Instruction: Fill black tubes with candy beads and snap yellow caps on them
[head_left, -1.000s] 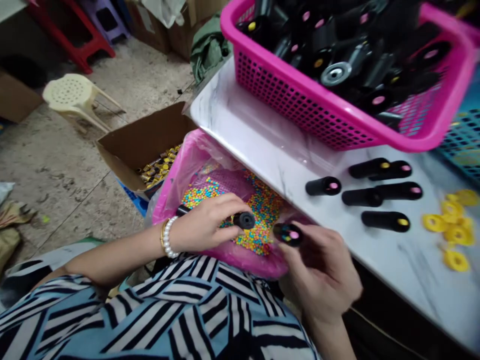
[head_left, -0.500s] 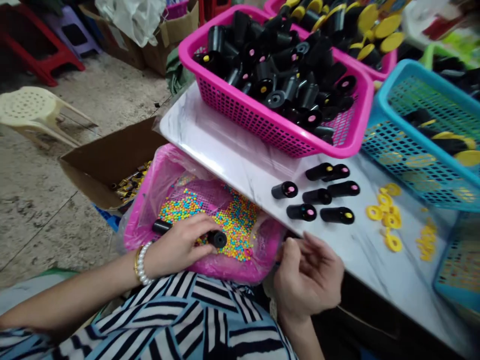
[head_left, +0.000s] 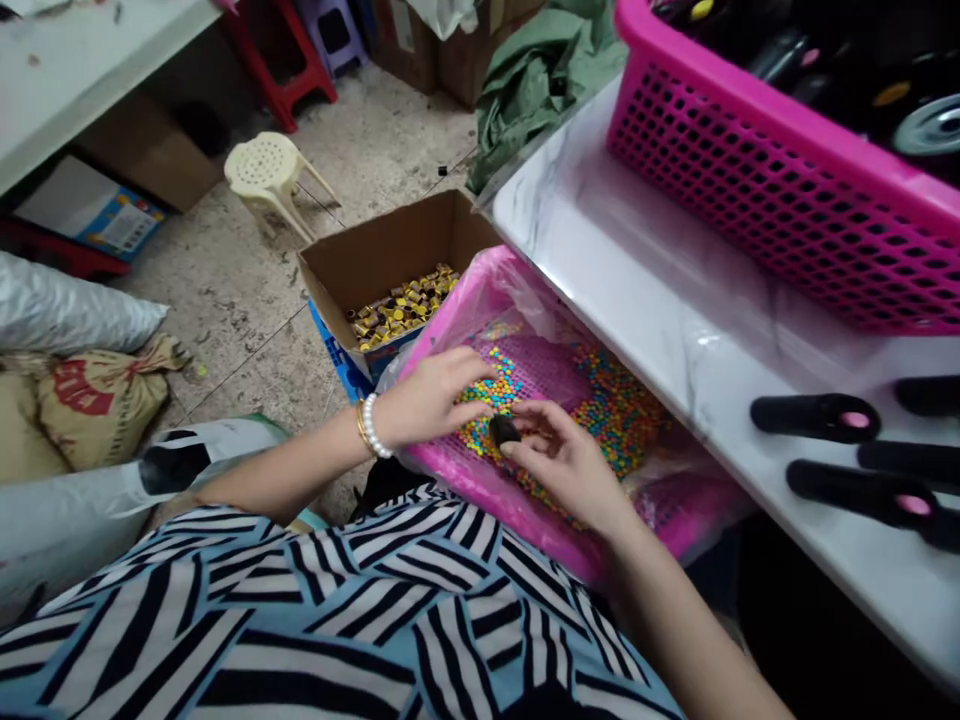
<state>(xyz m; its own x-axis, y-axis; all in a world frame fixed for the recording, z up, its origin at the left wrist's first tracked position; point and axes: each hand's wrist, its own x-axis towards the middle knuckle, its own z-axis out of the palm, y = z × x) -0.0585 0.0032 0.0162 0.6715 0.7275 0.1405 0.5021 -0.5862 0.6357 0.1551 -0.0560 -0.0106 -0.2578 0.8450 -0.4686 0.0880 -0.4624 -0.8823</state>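
The right hand [head_left: 566, 460] pinches a short black tube [head_left: 504, 430] over the pink tub [head_left: 547, 547] of tiny colored beads [head_left: 619, 425]. The left hand [head_left: 435, 395] is just beside it, thumb and fingers wide apart. A white table [head_left: 660, 290] edges the tub on the right, with more black tubes [head_left: 814, 415] and a big pink basket [head_left: 750, 190] on it. A brown box [head_left: 397, 235] sits just past the tub, and a stool [head_left: 266, 165] stands far left.

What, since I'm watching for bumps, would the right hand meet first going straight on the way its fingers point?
Most likely the left hand, which is just ahead of the right hand and the black piece it holds. Depth is unclear, so it might pass above or below.
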